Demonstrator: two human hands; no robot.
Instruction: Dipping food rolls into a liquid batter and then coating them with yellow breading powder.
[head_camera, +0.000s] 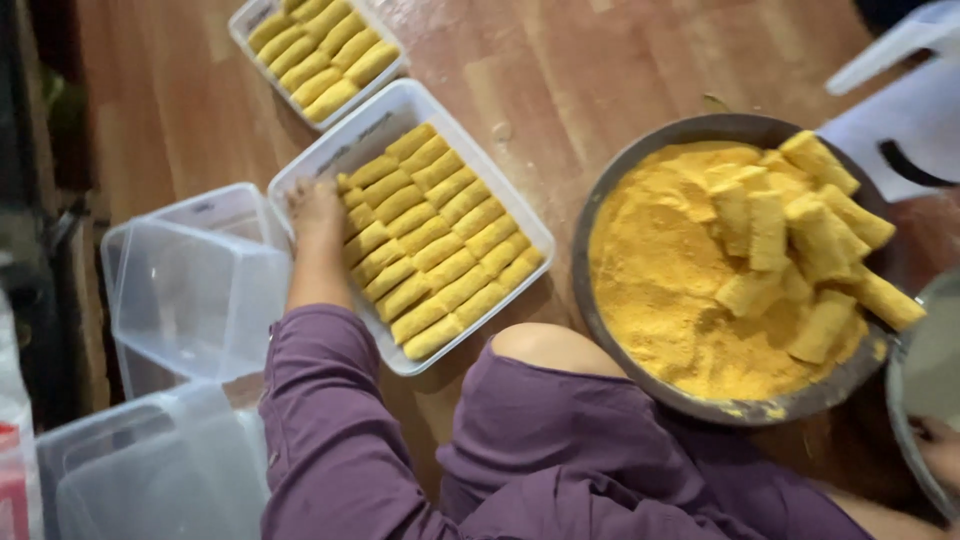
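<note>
Breaded rolls (440, 245) are packed in tight yellow rows inside a white rectangular tray (375, 125) set on the wooden floor (560, 70). The left hand (317, 215) is laid over the tray's near-left rim, touching the outermost rolls; whether its fingers are closed on one cannot be told. The right hand is not seen. A second filled tray (245, 25) is placed just beyond, nearly corner to corner. Empty clear containers (195, 290) are crowded against the left side. A round pan of yellow crumbs (650, 290) with more rolls is found near the right, bare floor being left between.
</note>
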